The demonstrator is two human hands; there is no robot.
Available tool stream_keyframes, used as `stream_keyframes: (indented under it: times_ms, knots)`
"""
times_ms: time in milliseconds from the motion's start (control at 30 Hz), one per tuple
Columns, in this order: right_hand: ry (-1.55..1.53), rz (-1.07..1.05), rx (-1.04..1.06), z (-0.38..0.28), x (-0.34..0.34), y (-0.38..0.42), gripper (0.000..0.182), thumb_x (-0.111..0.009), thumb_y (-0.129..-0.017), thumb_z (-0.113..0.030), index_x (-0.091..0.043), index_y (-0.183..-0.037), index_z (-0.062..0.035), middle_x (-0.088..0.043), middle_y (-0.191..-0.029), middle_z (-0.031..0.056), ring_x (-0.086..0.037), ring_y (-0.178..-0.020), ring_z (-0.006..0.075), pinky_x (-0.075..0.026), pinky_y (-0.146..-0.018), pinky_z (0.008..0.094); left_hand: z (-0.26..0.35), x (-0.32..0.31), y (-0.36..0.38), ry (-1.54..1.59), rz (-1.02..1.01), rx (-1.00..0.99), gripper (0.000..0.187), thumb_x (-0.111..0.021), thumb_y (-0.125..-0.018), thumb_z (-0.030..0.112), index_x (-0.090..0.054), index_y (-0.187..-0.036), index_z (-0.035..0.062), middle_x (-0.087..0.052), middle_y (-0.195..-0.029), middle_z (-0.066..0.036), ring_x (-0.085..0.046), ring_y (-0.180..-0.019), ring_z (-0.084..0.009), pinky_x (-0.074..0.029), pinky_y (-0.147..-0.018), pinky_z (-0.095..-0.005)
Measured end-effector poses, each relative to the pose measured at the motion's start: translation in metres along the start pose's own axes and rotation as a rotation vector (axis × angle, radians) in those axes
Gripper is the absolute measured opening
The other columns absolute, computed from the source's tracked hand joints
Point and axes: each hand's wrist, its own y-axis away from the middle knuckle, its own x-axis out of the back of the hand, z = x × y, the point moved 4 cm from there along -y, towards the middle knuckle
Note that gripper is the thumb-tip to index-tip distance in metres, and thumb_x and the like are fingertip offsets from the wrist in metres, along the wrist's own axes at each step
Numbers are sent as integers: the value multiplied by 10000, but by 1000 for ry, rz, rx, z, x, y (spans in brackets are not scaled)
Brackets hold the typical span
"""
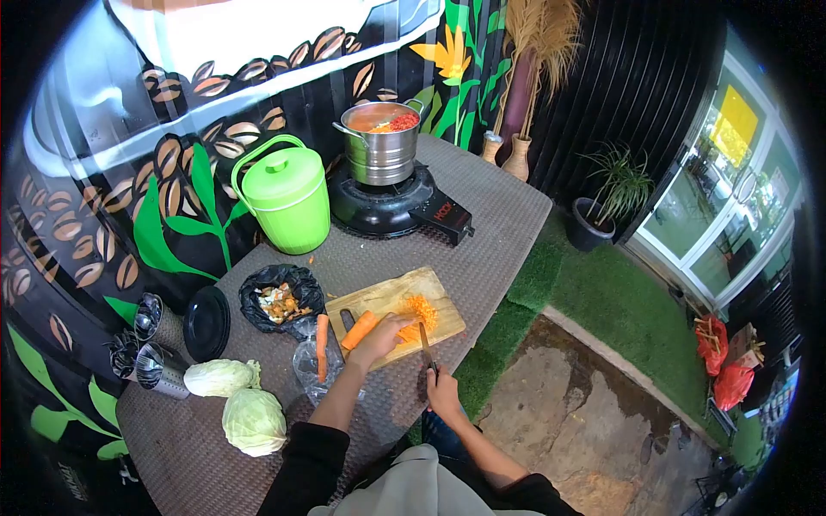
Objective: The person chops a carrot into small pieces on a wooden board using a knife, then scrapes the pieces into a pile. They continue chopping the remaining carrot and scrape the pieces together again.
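Note:
On a wooden cutting board (446, 311) lies a heap of finely cut carrot (422, 310). My left hand (385, 336) rests on carrot pieces at the middle of the board, its fingers bent and pressed down. My right hand (443, 389) grips the handle of a knife (425, 346), whose blade stands beside the cut carrot, close to my left fingertips. A thick carrot piece (359, 329) lies left of that hand, near a dark-handled tool (347, 319). A whole carrot (323, 347) is on a clear plastic bag (306, 365) left of the board.
A steel pot (381, 155) stands on a black stove (370, 206), with a green lidded bucket (286, 202) to its left. Nearer are a black bag of peelings (280, 301), a round cabbage (254, 422), a longer cabbage (220, 377) and metal utensil holders (161, 370).

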Motion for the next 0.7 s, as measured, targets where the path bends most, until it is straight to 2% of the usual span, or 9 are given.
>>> stream_keyframes:
  times_ms: [67,167,233,267,333,467,567,633,700]
  knots:
    - [36,11,54,-7,-2,3,270,-487,-948,-195,-478,-951,75,-592,-704,321,-612,-661,464,-487,-551,512,0,1,1,-10,-1,11,576,-683,-732,-3,-528,-1283,59,-532,-1272,-152,-445,-1222,-320,-354,-1051,-385]
    - [-29,10,-9,-38,3,2,279,-510,-933,-208,-527,-955,70,-606,-727,289,-622,-670,450,-490,-622,486,0,1,1,-30,26,13,547,-684,-739,15,-544,-1266,59,-542,-1244,-139,-454,-1203,-310,-363,-1043,-382]
    - [-141,-98,-213,-37,-5,0,289,-525,-931,-213,-509,-958,74,-607,-696,273,-626,-580,413,-501,-541,464,6,4,0,-38,50,1,533,-679,-742,14,-553,-1257,61,-549,-1224,-130,-460,-1191,-303,-372,-1036,-380]
    - [-140,-97,-213,-31,-10,-2,289,-525,-931,-213,-509,-958,74,-607,-696,273,-626,-580,413,-501,-541,464,8,5,-1,-33,32,15,503,-682,-742,22,-569,-1231,54,-553,-1201,-131,-470,-1172,-306,-377,-1024,-384]
    - [-23,36,53,-34,-15,-8,299,-535,-934,-214,-481,-965,79,-595,-645,248,-597,-425,334,-480,-389,405,1,2,-1,-29,14,30,474,-685,-742,31,-584,-1205,46,-557,-1179,-132,-479,-1152,-309,-381,-1013,-388]
    - [-205,-84,-137,-37,-22,-13,311,-541,-927,-196,-466,-963,103,-598,-729,309,-606,-456,374,-499,-353,417,-6,-2,0,-24,69,-1,404,-706,-745,110,-606,-1123,9,-558,-1158,-151,-480,-1123,-329,-386,-985,-394]
    - [-134,-94,-147,-32,-25,-18,294,-561,-913,-188,-492,-959,94,-607,-765,312,-630,-564,411,-515,-466,463,1,2,6,-5,126,5,373,-706,-749,136,-620,-1089,9,-575,-1115,-156,-494,-1084,-342,-396,-957,-403]
    - [42,106,56,-24,-24,-27,260,-601,-885,-212,-562,-942,39,-627,-751,274,-619,-770,451,-478,-703,480,5,3,11,10,157,16,357,-704,-754,148,-627,-1073,10,-584,-1087,-159,-501,-1061,-349,-401,-941,-409]
    - [48,127,72,-21,-20,-26,259,-601,-884,-212,-569,-943,39,-626,-742,271,-622,-752,445,-480,-684,477,8,2,14,-22,264,22,316,-697,-762,159,-639,-1034,11,-593,-1052,-161,-511,-1028,-354,-408,-913,-418]
